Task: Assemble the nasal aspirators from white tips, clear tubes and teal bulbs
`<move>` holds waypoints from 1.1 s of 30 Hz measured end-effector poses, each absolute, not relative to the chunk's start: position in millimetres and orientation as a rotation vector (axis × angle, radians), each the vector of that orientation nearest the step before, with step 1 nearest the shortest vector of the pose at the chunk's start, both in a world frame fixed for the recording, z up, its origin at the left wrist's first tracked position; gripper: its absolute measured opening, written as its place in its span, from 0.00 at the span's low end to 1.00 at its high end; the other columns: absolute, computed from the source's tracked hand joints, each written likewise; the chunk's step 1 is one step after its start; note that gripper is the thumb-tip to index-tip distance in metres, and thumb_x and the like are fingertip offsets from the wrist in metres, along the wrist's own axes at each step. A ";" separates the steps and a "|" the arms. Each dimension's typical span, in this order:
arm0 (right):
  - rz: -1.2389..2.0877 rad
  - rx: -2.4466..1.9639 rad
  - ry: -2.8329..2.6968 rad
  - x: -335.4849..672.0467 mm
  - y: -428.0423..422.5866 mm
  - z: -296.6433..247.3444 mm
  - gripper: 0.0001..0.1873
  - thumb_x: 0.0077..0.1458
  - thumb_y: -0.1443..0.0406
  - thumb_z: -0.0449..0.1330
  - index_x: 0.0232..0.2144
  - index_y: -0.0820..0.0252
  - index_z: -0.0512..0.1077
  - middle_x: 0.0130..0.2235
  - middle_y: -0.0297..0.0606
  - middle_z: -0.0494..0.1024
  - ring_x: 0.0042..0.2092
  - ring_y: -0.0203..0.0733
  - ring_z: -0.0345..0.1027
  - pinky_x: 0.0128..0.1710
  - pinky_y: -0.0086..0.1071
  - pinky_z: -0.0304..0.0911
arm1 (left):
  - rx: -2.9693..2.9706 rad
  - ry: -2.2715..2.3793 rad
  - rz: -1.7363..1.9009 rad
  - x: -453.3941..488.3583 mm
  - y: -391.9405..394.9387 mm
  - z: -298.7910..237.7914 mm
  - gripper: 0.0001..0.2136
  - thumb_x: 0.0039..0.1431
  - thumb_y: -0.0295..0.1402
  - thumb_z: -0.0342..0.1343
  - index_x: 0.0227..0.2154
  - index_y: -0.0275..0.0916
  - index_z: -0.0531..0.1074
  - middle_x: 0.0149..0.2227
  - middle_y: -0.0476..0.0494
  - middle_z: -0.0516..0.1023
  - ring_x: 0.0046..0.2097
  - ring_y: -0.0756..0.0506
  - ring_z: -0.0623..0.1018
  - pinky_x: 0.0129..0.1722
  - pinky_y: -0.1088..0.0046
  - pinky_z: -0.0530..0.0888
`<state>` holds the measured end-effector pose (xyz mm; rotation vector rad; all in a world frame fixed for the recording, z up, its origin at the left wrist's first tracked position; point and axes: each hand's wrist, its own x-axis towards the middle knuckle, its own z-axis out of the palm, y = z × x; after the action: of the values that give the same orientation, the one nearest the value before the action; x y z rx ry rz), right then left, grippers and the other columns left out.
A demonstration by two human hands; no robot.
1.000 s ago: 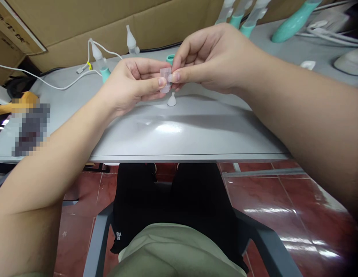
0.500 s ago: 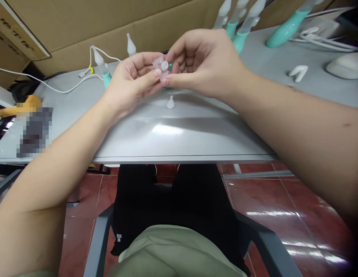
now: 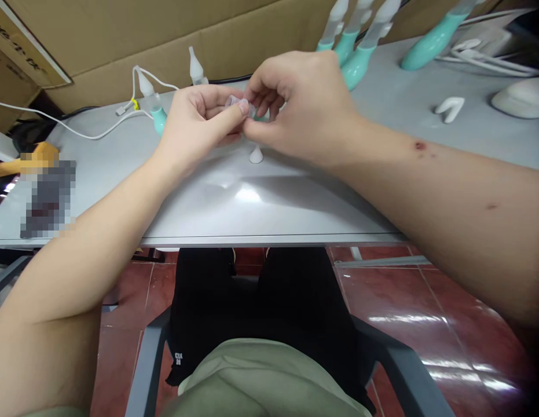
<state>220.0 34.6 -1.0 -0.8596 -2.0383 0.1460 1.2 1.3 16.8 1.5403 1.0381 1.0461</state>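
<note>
The left hand (image 3: 197, 121) pinches a clear plastic piece (image 3: 233, 101), its long axis crosswise, pointing toward the right hand (image 3: 301, 101); whether those curled fingers grip it, I can't tell. Just nearer the person, a white cone (image 3: 256, 155) points up.

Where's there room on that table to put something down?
The table shows bare room between the little white cone and the front edge. Another patch lies between the three teal bottles and the bent white piece. It's crowded among those bottles, and where the left hand holds a clear piece close to the right hand.
</note>
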 end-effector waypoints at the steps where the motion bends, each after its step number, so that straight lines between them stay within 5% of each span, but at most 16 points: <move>1: 0.133 -0.856 -2.048 219.7 34.3 -0.9 0.27 0.45 0.86 0.68 0.34 0.50 0.70 0.39 0.33 0.87 0.41 0.53 0.84 0.53 0.49 0.83 | 1.537 1.054 1.038 0.8 2.6 16.4 0.08 0.75 0.38 0.84 0.42 0.45 0.91 0.46 0.46 0.94 0.58 0.34 0.90 0.67 0.51 0.91; 8: 0.140 -0.854 -2.073 219.3 35.3 -2.2 0.28 0.44 0.84 0.71 0.33 0.49 0.68 0.38 0.34 0.87 0.46 0.63 0.88 0.55 0.55 0.83 | 1.659 1.089 1.008 0.3 8.2 16.7 0.04 0.73 0.37 0.76 0.38 0.51 0.93 0.42 0.48 0.93 0.51 0.36 0.90 0.63 0.52 0.94; 14: 0.136 -0.810 -2.061 222.1 40.2 -6.6 0.27 0.47 0.79 0.77 0.34 0.47 0.68 0.40 0.33 0.89 0.44 0.59 0.87 0.54 0.53 0.84 | 1.730 1.119 0.996 1.6 11.7 21.8 0.09 0.65 0.47 0.83 0.33 0.52 0.92 0.42 0.42 0.93 0.49 0.30 0.89 0.63 0.44 0.91; 17: 0.174 -0.817 -2.054 222.3 41.6 -7.5 0.26 0.49 0.79 0.77 0.38 0.46 0.72 0.44 0.34 0.91 0.46 0.58 0.88 0.55 0.51 0.85 | 1.746 1.104 1.054 1.6 9.0 19.5 0.09 0.67 0.48 0.84 0.40 0.53 0.93 0.44 0.44 0.93 0.51 0.29 0.89 0.66 0.42 0.90; 21: 0.112 -0.758 -2.092 227.8 46.2 -7.8 0.26 0.58 0.78 0.75 0.53 0.45 0.85 0.53 0.36 0.91 0.55 0.57 0.88 0.62 0.48 0.84 | 1.659 1.047 1.057 -4.3 2.7 19.5 0.10 0.75 0.47 0.81 0.51 0.51 0.93 0.52 0.50 0.96 0.60 0.31 0.90 0.67 0.52 0.88; 24: 0.146 -0.737 -2.023 237.8 59.7 -9.0 0.25 0.61 0.75 0.77 0.56 0.45 0.87 0.55 0.38 0.90 0.50 0.53 0.85 0.57 0.45 0.82 | 1.632 1.078 1.028 -9.2 4.9 14.4 0.11 0.76 0.45 0.80 0.54 0.52 0.92 0.53 0.51 0.97 0.58 0.31 0.90 0.66 0.51 0.87; 27: 0.226 -0.696 -1.880 247.8 81.4 -10.9 0.14 0.68 0.70 0.78 0.48 0.46 0.83 0.47 0.37 0.85 0.43 0.51 0.78 0.49 0.44 0.79 | 1.645 1.140 1.133 -6.7 12.7 -2.1 0.09 0.70 0.42 0.81 0.49 0.53 0.91 0.47 0.48 0.96 0.49 0.33 0.88 0.63 0.47 0.87; 31: 0.315 -0.707 -1.711 252.2 105.1 -10.9 0.24 0.69 0.78 0.75 0.40 0.47 0.68 0.41 0.33 0.75 0.40 0.47 0.71 0.46 0.39 0.74 | 1.671 1.200 1.322 -0.4 21.6 -24.7 0.03 0.69 0.38 0.76 0.43 0.52 0.90 0.38 0.46 0.88 0.42 0.35 0.83 0.60 0.45 0.85; 33: 0.319 -0.746 -1.681 250.6 108.0 -9.3 0.25 0.66 0.83 0.71 0.44 0.48 0.68 0.48 0.32 0.80 0.36 0.42 0.68 0.41 0.36 0.69 | 1.674 1.173 1.260 -1.9 23.3 -28.4 0.05 0.67 0.38 0.79 0.43 0.51 0.90 0.39 0.46 0.89 0.45 0.35 0.84 0.62 0.44 0.85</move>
<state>250.6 108.0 -9.3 -0.7460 -1.6806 0.3188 -1.9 23.3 -28.4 1.6740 1.1729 1.2600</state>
